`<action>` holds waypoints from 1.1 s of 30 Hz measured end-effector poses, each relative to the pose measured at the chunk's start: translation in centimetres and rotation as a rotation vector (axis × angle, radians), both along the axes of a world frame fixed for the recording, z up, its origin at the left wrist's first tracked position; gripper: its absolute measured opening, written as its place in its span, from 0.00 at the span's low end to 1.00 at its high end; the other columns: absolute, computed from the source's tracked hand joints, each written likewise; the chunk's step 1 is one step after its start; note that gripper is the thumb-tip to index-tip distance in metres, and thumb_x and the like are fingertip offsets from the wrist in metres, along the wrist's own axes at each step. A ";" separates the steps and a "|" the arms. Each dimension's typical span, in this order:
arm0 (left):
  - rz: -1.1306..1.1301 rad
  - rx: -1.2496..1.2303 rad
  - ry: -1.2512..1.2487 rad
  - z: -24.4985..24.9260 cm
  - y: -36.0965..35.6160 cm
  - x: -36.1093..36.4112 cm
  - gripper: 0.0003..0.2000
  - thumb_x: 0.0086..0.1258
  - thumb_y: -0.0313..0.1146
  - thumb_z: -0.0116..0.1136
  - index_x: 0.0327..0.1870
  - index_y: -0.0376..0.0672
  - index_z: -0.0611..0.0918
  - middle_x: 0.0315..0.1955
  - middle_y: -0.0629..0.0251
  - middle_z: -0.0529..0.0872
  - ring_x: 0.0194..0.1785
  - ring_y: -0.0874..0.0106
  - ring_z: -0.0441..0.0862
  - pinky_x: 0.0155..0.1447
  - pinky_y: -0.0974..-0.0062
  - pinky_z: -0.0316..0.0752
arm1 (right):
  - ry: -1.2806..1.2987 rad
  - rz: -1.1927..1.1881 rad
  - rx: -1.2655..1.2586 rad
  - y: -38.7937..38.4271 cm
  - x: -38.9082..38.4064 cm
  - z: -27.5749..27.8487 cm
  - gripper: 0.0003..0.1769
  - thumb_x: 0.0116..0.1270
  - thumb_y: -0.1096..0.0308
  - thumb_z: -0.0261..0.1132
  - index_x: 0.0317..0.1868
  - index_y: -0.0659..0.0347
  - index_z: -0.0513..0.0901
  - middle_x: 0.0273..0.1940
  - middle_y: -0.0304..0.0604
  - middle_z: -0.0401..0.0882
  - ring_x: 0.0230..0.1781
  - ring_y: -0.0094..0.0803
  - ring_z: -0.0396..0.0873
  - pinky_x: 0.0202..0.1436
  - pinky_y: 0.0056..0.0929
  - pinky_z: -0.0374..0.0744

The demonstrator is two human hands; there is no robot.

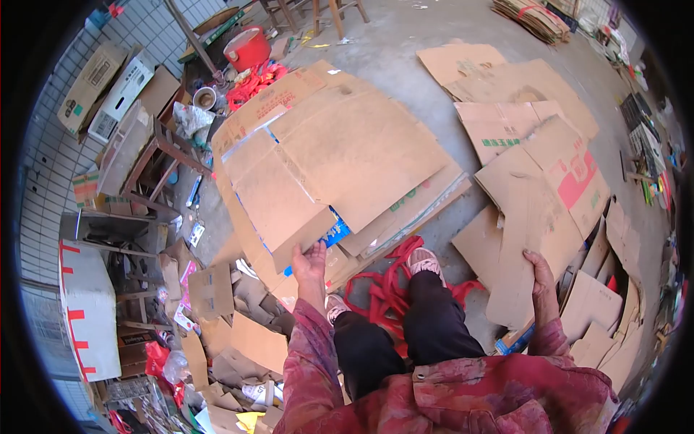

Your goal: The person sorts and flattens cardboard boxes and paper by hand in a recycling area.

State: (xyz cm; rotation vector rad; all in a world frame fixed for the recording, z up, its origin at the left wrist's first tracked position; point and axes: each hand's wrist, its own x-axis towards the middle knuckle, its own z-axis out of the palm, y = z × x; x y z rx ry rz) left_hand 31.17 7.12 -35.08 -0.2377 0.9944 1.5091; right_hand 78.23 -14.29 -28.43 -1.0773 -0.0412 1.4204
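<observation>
A broad stack of flattened cardboard (361,152) lies on the floor in front of me. My left hand (309,269) is palm up at the stack's near edge, fingers apart, beside a blue printed patch (334,230). On the right, my right hand (541,278) grips the edge of a flattened cardboard sheet (531,217), thumb on top and the other fingers hidden. That sheet overlaps other flattened boxes with green and red print (575,173). Red strapping (383,293) lies in loops around my shoes.
Cardboard scraps (253,336) and litter cover the lower left. A wooden stool (163,148), a red bucket (246,48) and a white board (90,311) stand left. More cardboard (593,307) leans at the right; a tied bundle (531,18) lies at the back.
</observation>
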 end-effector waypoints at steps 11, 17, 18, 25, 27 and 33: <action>-0.260 0.448 0.182 17.7 0.2 8.2 0.06 0.62 0.29 0.45 0.34 0.34 0.71 0.29 0.53 0.76 0.37 0.60 0.77 0.50 0.53 0.71 | -0.210 0.548 -0.136 3.7 -3.7 4.1 0.26 0.54 0.69 0.61 0.52 0.71 0.67 0.41 0.51 0.77 0.35 0.34 0.80 0.38 0.31 0.80; -0.462 0.601 0.347 22.3 1.7 12.5 0.07 0.62 0.28 0.48 0.36 0.33 0.73 0.31 0.52 0.78 0.37 0.62 0.79 0.47 0.62 0.74 | -0.111 0.827 -0.063 8.9 -7.0 3.5 0.25 0.53 0.67 0.63 0.50 0.72 0.69 0.40 0.49 0.78 0.36 0.34 0.80 0.39 0.31 0.79; -0.486 0.614 0.459 22.9 1.7 13.4 0.08 0.62 0.28 0.48 0.37 0.32 0.73 0.31 0.53 0.78 0.35 0.63 0.79 0.44 0.65 0.76 | -0.109 0.850 -0.045 10.0 -7.9 3.7 0.26 0.53 0.66 0.63 0.50 0.72 0.69 0.40 0.50 0.78 0.35 0.34 0.80 0.39 0.30 0.79; -0.463 0.645 0.549 25.3 2.7 14.6 0.10 0.58 0.26 0.49 0.39 0.30 0.71 0.31 0.56 0.78 0.29 0.68 0.80 0.33 0.74 0.77 | -0.228 1.084 0.118 15.3 -12.8 6.7 0.29 0.51 0.64 0.65 0.53 0.69 0.69 0.43 0.45 0.77 0.40 0.30 0.77 0.44 0.26 0.75; -0.470 0.654 0.554 25.6 3.1 14.0 0.09 0.58 0.26 0.49 0.37 0.29 0.72 0.31 0.56 0.78 0.29 0.68 0.80 0.33 0.74 0.77 | -0.329 1.116 0.129 15.0 -12.2 7.7 0.30 0.51 0.64 0.65 0.53 0.68 0.69 0.43 0.44 0.77 0.41 0.29 0.76 0.45 0.26 0.74; -0.435 0.694 0.508 25.5 4.2 13.7 0.08 0.57 0.26 0.50 0.34 0.29 0.74 0.28 0.56 0.79 0.28 0.67 0.80 0.33 0.74 0.77 | -0.803 0.943 0.313 13.3 -11.0 9.4 0.31 0.50 0.64 0.64 0.54 0.68 0.67 0.43 0.46 0.77 0.41 0.31 0.76 0.44 0.28 0.74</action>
